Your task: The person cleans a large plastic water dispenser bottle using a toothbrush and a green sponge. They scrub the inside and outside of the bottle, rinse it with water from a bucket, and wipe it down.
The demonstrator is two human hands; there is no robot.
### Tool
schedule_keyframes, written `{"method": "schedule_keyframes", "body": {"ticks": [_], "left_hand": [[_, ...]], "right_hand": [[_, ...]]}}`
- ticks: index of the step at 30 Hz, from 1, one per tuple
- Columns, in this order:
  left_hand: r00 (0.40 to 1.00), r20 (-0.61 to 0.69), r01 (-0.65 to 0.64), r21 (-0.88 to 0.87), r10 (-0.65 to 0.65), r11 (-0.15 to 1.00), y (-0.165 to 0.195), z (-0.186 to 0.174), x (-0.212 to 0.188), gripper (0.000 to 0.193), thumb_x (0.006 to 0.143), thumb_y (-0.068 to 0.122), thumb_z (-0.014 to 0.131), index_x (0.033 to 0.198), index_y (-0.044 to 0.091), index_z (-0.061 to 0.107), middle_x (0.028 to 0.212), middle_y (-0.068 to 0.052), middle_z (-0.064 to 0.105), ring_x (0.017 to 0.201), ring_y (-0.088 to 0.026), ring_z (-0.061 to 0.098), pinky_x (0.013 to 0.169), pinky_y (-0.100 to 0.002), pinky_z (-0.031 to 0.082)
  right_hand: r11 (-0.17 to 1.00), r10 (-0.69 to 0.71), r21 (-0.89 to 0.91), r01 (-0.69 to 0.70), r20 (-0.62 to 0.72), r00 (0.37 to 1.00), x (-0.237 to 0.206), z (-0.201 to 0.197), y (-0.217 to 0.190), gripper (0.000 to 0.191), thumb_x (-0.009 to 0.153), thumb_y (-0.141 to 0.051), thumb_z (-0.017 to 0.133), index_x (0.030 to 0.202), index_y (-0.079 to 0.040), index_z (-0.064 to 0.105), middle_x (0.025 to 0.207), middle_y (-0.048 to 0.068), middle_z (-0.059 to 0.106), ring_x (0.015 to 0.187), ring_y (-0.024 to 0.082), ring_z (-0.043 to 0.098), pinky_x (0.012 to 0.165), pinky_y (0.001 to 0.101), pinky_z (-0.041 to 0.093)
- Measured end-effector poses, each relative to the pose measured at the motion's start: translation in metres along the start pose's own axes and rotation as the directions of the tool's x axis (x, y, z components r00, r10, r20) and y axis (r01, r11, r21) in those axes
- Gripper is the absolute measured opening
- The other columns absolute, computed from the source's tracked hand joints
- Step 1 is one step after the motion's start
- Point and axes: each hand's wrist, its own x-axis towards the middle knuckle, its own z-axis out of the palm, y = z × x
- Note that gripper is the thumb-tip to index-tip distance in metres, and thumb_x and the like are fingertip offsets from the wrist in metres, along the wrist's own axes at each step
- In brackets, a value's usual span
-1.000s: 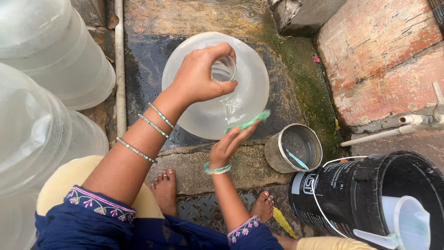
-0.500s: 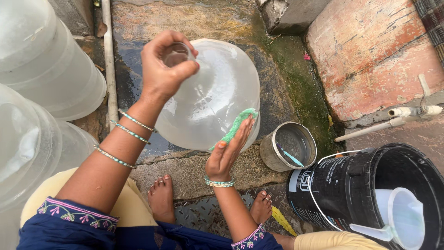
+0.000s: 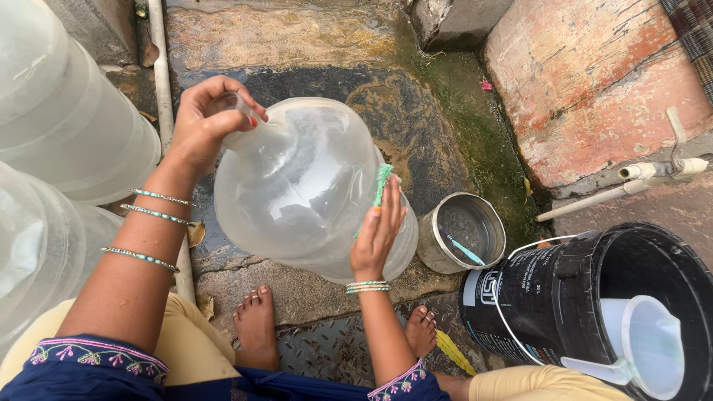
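Note:
A large clear plastic water jug (image 3: 297, 186) leans to the left on the wet stone floor. My left hand (image 3: 204, 122) grips its neck at the upper left. My right hand (image 3: 377, 234) presses a green scrub pad (image 3: 383, 178) flat against the jug's right side. Both wrists carry thin bangles. My bare feet (image 3: 256, 323) rest on the stone just below the jug.
Two more clear jugs (image 3: 67, 111) stand at the left by a white pipe (image 3: 160, 67). A small metal tin (image 3: 460, 232) with a toothbrush sits right of the jug. A black bucket (image 3: 594, 297) holds a white plastic mug. A tap (image 3: 653, 171) sticks out at the right.
The jug has tipped from mouth-up to leaning left, my left hand pulling its neck leftward. My right hand with the scrub pad has slid up onto the jug's side.

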Motion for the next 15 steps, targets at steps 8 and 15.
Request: {"method": "schedule_keyframes", "body": {"ticks": [8, 15], "left_hand": [[0.997, -0.082, 0.004, 0.013, -0.003, 1.0, 0.006, -0.013, -0.002, 0.02, 0.078, -0.001, 0.058, 0.097, 0.003, 0.062, 0.096, -0.014, 0.072, 0.095, -0.024, 0.074, 0.092, -0.038, 0.059], [0.987, -0.161, -0.008, 0.031, 0.013, 0.999, 0.014, 0.014, 0.002, 0.02, 0.079, -0.002, 0.059, 0.098, 0.002, 0.063, 0.097, -0.014, 0.071, 0.093, -0.025, 0.073, 0.09, -0.041, 0.061]], "right_hand": [[0.92, 0.287, -0.285, -0.27, 0.019, 0.958, -0.009, -0.017, 0.118, 0.065, 0.108, -0.044, 0.016, 0.159, -0.007, 0.033, 0.168, 0.015, 0.031, 0.157, 0.039, 0.018, 0.127, 0.0539, 0.007], [0.987, -0.044, 0.158, 0.038, 0.038, 0.998, -0.023, 0.009, -0.041, 0.075, 0.11, -0.057, 0.006, 0.166, -0.008, 0.016, 0.176, 0.013, 0.013, 0.165, 0.035, 0.005, 0.135, 0.0526, 0.0]]}}
